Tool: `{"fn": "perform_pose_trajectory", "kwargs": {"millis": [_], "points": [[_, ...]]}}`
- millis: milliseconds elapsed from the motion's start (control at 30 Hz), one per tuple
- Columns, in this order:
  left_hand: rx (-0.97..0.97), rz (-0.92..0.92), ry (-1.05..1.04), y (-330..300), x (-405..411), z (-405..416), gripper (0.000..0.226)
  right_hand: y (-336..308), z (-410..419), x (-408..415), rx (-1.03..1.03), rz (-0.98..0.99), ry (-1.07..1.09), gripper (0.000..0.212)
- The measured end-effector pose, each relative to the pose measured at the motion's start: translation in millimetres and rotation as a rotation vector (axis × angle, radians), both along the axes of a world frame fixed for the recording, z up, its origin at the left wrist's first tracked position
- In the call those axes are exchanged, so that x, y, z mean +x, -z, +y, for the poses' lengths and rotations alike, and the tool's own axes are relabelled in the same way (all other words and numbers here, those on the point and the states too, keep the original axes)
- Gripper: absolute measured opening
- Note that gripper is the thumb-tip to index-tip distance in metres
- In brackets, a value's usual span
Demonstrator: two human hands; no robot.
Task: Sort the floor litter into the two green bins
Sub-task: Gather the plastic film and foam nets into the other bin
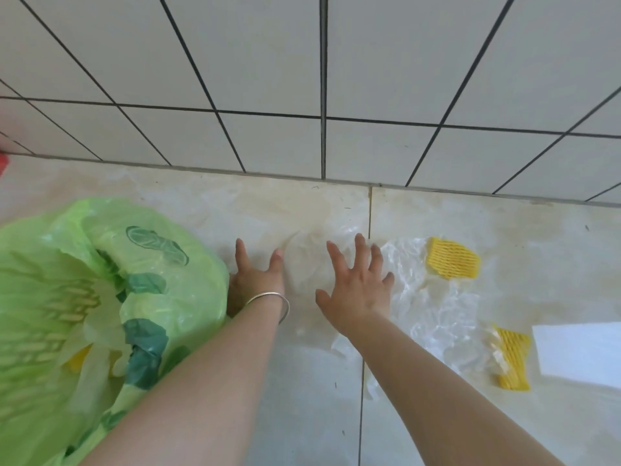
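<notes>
A: Both hands are reaching for the clear plastic sheet (336, 264) on the floor (302, 415) by the tiled wall (268, 79). The left hand (257, 280) has its fingers (240, 253) spread, and so does the right hand (358, 287); neither is pinching anything yet, and I can't tell whether they are touching the film.

B: So what might go wrong?

A: The sheet is thin and nearly see-through against the pale floor, so I'd guess it could slide or bunch instead of lifting. It also runs under or against the yellow foam net (452, 258), and a second yellow net (512, 359) sits near the white paper (581, 353). Dragging the film could pull those along.

B: And the bin?

A: The green bag-lined bin (100, 297) is just beside the left wrist. Its loose liner looks floppy, so a careless drop could land outside, or litter could go into the wrong bin. Only one bin shows here.
</notes>
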State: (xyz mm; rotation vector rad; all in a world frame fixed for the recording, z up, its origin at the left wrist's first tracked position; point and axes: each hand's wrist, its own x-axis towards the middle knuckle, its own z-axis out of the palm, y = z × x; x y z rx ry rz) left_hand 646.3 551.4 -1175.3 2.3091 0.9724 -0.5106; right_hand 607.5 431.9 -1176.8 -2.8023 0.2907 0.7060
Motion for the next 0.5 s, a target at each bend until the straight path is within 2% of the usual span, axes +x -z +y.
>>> {"fn": "perform_pose_trajectory", "kwargs": {"millis": [100, 200, 300, 500], "points": [[0.077, 0.052, 0.09, 13, 0, 0, 0.069, 11, -2, 1, 0.015, 0.077, 0.003, 0.08], [0.091, -0.113, 0.265, 32, -4, -6, 0.066, 18, 0, -1, -0.018, 0.093, -0.045, 0.078], [0.04, -0.246, 0.443, 39, -14, -19, 0.059, 21, 5, -7, 0.014, 0.039, -0.087, 0.073], [0.073, -0.263, 0.722, 40, -31, -18, 0.04, 19, 8, -18, 0.213, -0.136, -0.044, 0.045]]}}
